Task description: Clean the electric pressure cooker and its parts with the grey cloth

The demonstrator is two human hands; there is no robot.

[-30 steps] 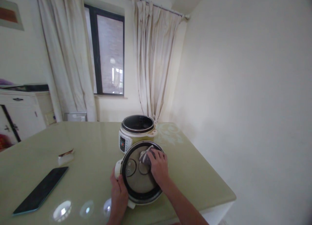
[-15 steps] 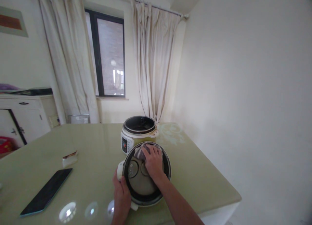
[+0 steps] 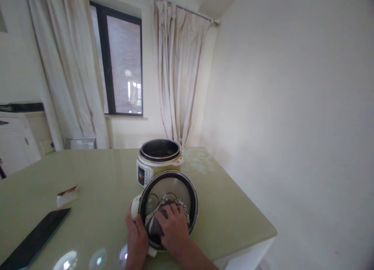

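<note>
A round pressure cooker lid (image 3: 172,183) is tilted with its metal inner side facing me. My left hand (image 3: 137,237) grips the lid at its left edge, by a white handle (image 3: 135,207). My right hand (image 3: 175,229) is closed on a grey patterned cloth (image 3: 153,224), pressed against the lower part of the lid's inside. Behind the lid stands the cooker body (image 3: 159,165), uncovered, with a dark inner pot (image 3: 160,148) and a control panel at its front left.
The pale green table (image 3: 111,184) has a glossy top and a right corner near me. On its left lie a dark flat slab (image 3: 35,239) and a small white packet (image 3: 67,196). A wall (image 3: 277,106) rises on the right; curtains (image 3: 178,67) hang behind.
My right hand has moved the cloth from the lid's upper part down to its lower part. The left hand keeps its hold. The whole view has shifted slightly right.
</note>
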